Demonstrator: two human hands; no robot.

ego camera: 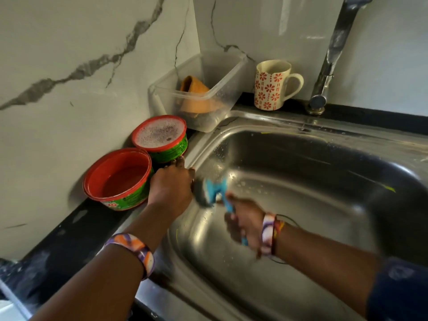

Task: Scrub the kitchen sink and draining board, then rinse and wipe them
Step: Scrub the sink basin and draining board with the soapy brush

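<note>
A steel sink [301,172] fills the right of the view, its basin wet with droplets. My right hand [243,225] grips the handle of a blue scrubbing brush [214,191], whose head presses against the basin's left wall; both are blurred by motion. My left hand [172,188] rests on the sink's left rim, its fingers curled over the edge beside the brush head. A steel tap [331,56] rises at the back right and no water stream is visible.
Two red-rimmed green tubs stand on the black counter at left: one empty [118,179], one full of suds [159,135]. Behind them is a clear plastic box [208,89] holding an orange cloth. A flowered mug [273,84] sits by the tap.
</note>
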